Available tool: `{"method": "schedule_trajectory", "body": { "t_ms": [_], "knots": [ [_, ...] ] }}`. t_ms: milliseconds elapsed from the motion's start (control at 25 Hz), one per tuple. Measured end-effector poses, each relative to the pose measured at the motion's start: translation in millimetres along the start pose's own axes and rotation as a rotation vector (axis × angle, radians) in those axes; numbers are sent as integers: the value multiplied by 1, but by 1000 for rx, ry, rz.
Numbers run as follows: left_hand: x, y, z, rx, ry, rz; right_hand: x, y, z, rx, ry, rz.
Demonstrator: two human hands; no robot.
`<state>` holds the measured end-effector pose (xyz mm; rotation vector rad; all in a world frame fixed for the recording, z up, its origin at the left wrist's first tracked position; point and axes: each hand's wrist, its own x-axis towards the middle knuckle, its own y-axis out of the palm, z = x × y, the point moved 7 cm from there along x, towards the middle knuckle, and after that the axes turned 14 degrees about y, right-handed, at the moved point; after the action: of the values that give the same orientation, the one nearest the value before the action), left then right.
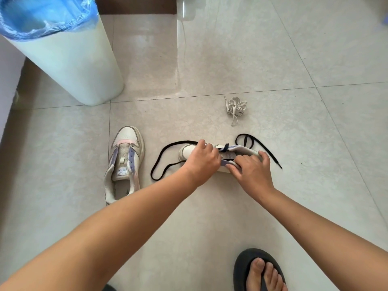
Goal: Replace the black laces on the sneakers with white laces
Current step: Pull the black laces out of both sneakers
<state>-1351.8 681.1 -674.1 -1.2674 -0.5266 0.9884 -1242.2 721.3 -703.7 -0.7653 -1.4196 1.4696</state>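
A white waste bin (69,59) stands on the tiled floor (273,49) at upper left; it is lined with a blue bag (42,15), contents not discernible. An unlaced sneaker (125,162) lies below it. To its right, a second sneaker (186,152) lies sideways under both hands. The left hand (202,161) grips its toe end, fingers curled. The right hand (251,171) pinches the eyelet edge. The black lace (165,164), threaded through one eyelet, trails out both sides. The bundled white laces (236,107) lie well apart, farther away.

Home: tiled floor (252,49), lined bin (69,59), flip-flop (245,267).
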Motion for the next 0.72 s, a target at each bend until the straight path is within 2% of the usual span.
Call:
{"method": "schedule_trajectory", "body": {
  "t_ms": [80,120,160,240,320,400,480,520,600,680,720],
  "knots": [
    [-11,12,8,8,47,87,2,1,-1,-13,41,31],
    [-19,13,22,-18,9,97,3,2,-2,-22,68,53],
    [-30,11,43,-31,-104,86,3,1,-2,-31,94,75],
    [-56,16,90,-113,-388,169,6,-1,-5,-42,174,170],
    [-71,29,114,-248,-549,227,2,-2,-7,-29,321,308],
    [-63,25,111,-404,-571,123,-7,0,7,112,439,479],
    [-47,21,89,-624,-544,22,-25,4,36,428,503,704],
    [-40,24,73,-738,-514,22,-31,2,47,601,523,741],
    [-36,28,44,-898,-449,67,-25,-10,45,756,552,627],
    [-42,33,27,-942,-423,95,-13,-16,24,631,496,503],
    [-46,37,21,-930,-421,122,-10,-10,14,493,458,523]
  ]
}}
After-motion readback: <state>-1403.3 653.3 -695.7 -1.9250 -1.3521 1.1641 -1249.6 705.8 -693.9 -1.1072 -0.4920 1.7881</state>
